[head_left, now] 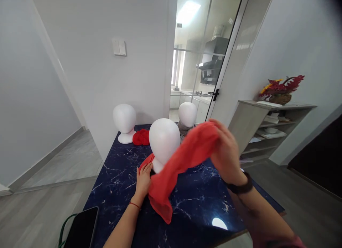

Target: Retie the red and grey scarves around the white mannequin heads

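A white foam mannequin head (164,139) stands in the middle of the table, a red scarf (184,155) about its neck. My right hand (227,152), raised to the right of the head and blurred, is closed on one end of the scarf and stretches it up across the front. Low at the left of the neck, my left hand (144,178) presses bent fingers on the scarf by the base; its thumb side is partly hidden by the cloth. A loose scarf end hangs onto the tabletop in front. The back of the neck is hidden.
Behind stand a bare white mannequin head (124,120) with a bright red bundled cloth (141,137) beside it, and another head (187,114) with grey cloth (183,128) at its neck. A phone-like black device (81,228) lies at the left edge of the dark blue marbled table (117,191).
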Demonstrator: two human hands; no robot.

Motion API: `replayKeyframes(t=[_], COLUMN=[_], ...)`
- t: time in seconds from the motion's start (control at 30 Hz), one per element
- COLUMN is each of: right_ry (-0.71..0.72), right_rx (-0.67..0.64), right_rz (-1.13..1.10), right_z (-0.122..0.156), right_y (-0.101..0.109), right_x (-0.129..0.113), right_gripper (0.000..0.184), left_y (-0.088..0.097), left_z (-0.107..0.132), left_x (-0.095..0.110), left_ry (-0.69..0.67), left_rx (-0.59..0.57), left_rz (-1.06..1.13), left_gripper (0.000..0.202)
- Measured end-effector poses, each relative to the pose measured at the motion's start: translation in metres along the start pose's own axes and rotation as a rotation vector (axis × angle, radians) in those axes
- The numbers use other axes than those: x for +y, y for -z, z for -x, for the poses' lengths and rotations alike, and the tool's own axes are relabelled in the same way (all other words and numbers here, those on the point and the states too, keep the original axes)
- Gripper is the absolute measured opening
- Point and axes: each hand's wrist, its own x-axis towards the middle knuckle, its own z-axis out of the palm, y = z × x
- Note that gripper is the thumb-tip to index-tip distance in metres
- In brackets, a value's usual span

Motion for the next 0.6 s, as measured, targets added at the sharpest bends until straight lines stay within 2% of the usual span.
replayKeyframes(t=[0.1,0.13,0.17,0.2,0.27,0.33,0.4,0.47,0.5,0.6], right_ry=[0.153,0.169,0.159,0.127,0.020,-0.053,-0.086,-0.111,-0.128,-0.192], right_rx=[0.448,0.523,0.532,0.476,0.174,-0.153,-0.352,-0.431,-0.450,-0.434], right_rz=[0.190,0.255,0.324,0.410,0.594,0.754,0.897,1.000,1.023,0.956], right_z=[0.021,0.029,0.040,0.051,0.077,0.103,0.123,0.133,0.133,0.111], right_y=[0.050,0.062,0.072,0.079,0.088,0.094,0.099,0.105,0.109,0.122], right_x=[0.014,0.025,0.038,0.054,0.088,0.121,0.146,0.163,0.169,0.181], right_gripper=[0.032,0.034,0.035,0.037,0.041,0.058,0.081,0.091,0.088,0.054], left_y=[0.001,0.002,0.002,0.001,0.001,0.000,0.000,-0.001,-0.001,0.000], left_z=[-0.002,-0.003,-0.003,-0.003,-0.003,-0.002,-0.002,-0.002,-0.002,-0.002], left_x=[0.002,0.003,0.003,0.003,0.003,0.003,0.003,0.004,0.004,0.006], left_ry=[-0.016,-0.018,-0.019,-0.019,-0.019,-0.019,-0.021,-0.023,-0.023,-0.015], left_rx=[-0.038,-0.051,-0.062,-0.066,-0.068,-0.062,-0.051,-0.042,-0.040,-0.045], left_rz=[-0.116,-0.154,-0.183,-0.200,-0.224,-0.237,-0.245,-0.252,-0.254,-0.256], left_gripper=[0.063,0.065,0.067,0.067,0.065,0.062,0.059,0.058,0.057,0.056])
